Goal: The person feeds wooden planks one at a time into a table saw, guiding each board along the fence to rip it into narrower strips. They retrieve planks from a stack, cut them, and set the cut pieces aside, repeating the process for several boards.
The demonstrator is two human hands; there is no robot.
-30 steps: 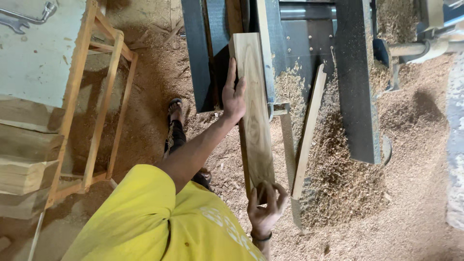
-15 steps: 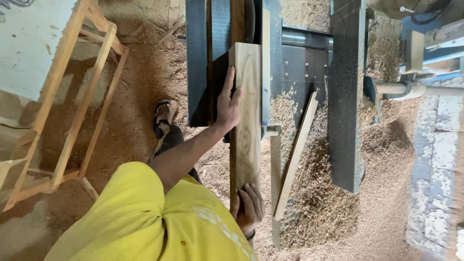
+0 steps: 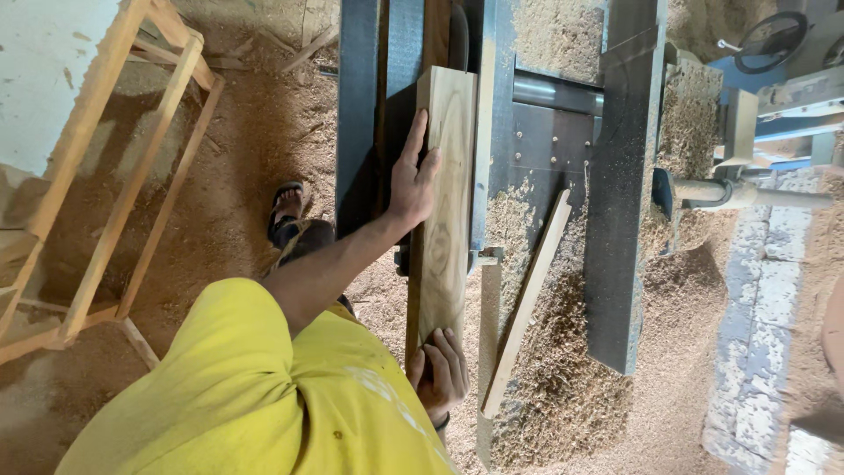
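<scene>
**Board Held Flat on Machine Surface**

Left of both hands stands 1 wooden frame [image 3: 114, 176]. The left hand [image 3: 413, 180] lies spread, palm down on the plank [image 3: 444, 202], apparently to keep it flat on the machine surface [image 3: 360, 105]. The right hand [image 3: 440, 369] grips the plank's near end. Right of it leans 1 thin strip [image 3: 527, 299] in sawdust [image 3: 563, 387].

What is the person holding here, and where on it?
A wooden board: the left hand presses flat on its left edge partway along, the right hand grips its near end.
</scene>
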